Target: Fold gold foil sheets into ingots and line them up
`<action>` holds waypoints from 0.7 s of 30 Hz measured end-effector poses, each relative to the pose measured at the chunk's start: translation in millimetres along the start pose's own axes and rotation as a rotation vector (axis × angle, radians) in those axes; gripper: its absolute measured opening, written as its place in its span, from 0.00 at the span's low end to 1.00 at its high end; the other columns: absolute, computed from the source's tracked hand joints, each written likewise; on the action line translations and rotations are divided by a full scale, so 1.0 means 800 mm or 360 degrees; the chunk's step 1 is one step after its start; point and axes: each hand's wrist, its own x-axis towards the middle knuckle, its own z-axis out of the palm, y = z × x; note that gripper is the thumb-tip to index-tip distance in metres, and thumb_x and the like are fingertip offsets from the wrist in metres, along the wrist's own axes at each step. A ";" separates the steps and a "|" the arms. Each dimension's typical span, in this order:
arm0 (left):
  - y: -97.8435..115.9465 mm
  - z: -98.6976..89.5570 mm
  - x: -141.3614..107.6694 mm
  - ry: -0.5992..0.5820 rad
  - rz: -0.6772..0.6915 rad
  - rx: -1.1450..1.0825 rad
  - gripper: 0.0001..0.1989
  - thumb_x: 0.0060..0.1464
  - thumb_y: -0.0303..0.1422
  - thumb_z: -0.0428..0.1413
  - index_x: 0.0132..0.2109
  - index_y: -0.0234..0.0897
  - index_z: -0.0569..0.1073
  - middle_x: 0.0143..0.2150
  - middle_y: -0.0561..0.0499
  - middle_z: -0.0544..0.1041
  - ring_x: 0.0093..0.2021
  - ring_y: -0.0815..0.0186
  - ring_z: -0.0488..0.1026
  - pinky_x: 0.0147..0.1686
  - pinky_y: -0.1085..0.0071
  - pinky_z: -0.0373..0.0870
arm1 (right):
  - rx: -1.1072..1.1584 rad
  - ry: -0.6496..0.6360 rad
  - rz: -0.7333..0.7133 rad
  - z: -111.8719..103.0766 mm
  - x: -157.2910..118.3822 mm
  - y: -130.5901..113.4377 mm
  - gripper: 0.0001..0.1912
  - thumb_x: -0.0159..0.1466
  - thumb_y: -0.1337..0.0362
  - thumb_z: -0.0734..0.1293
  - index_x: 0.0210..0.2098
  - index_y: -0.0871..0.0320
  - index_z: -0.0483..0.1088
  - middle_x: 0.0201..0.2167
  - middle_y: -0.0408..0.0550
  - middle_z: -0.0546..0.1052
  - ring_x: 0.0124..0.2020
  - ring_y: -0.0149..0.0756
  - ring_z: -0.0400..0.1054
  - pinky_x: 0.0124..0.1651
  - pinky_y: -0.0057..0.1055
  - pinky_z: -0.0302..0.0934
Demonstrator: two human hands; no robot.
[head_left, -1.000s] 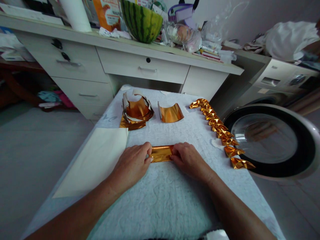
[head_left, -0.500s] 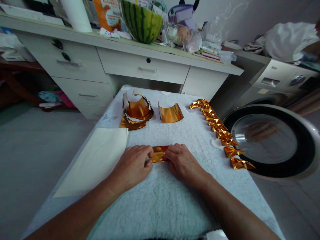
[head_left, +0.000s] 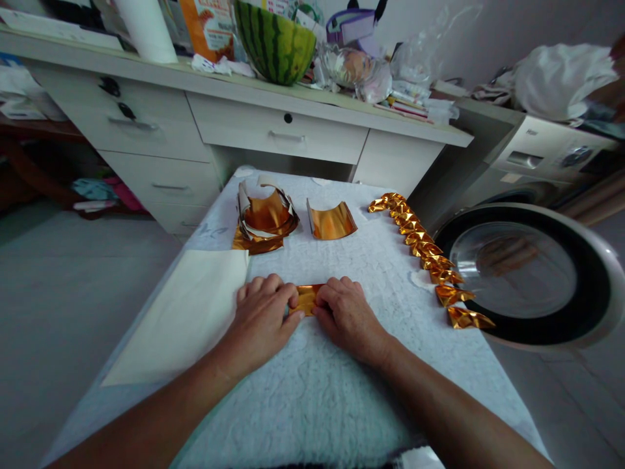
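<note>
A folded strip of gold foil paper (head_left: 306,301) lies flat on the cloth-covered table (head_left: 312,391). My left hand (head_left: 266,312) has its left end between thumb and fingers. At the other end my right hand (head_left: 344,314) grips it, fingers curled over the edge; only the middle of the strip shows. Beyond the hands stand a curled stack of gold foil sheets (head_left: 267,215) and a single curved gold sheet (head_left: 333,221). Along the right side runs a row of folded gold foil pieces (head_left: 420,244).
A cream paper sheet (head_left: 180,319) lies left of my left hand. Behind the table is a white desk (head_left: 286,133) bearing a cut watermelon (head_left: 276,42) and clutter. The washing machine's open round door (head_left: 527,273) stands beside the table's right edge.
My right hand has shifted slightly left along the strip, so less gold shows between the hands. The left fingers have spread a little, and the whole view has drifted slightly.
</note>
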 end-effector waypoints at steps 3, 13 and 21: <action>0.001 0.004 -0.002 0.0056 -0.0005 -0.0012 0.06 0.55 0.39 0.55 0.36 0.42 0.71 0.41 0.50 0.69 0.44 0.56 0.63 0.42 0.59 0.57 | 0.0001 0.0012 0.0012 0.003 0.000 0.001 0.04 0.64 0.65 0.65 0.33 0.58 0.68 0.35 0.46 0.70 0.39 0.37 0.60 0.41 0.35 0.48; 0.006 0.010 0.001 0.0140 -0.0024 0.0002 0.07 0.54 0.36 0.56 0.40 0.40 0.68 0.46 0.47 0.66 0.48 0.54 0.61 0.48 0.56 0.58 | -0.0091 0.0079 0.0046 0.010 -0.003 -0.003 0.06 0.64 0.61 0.63 0.35 0.57 0.68 0.39 0.49 0.67 0.42 0.40 0.57 0.44 0.37 0.50; 0.004 0.008 0.001 0.0073 0.0000 -0.0032 0.07 0.53 0.31 0.54 0.40 0.40 0.66 0.49 0.47 0.67 0.50 0.55 0.62 0.48 0.57 0.59 | -0.0159 0.0083 0.0128 0.010 -0.001 -0.008 0.14 0.64 0.52 0.63 0.38 0.56 0.67 0.40 0.51 0.67 0.42 0.45 0.57 0.45 0.41 0.52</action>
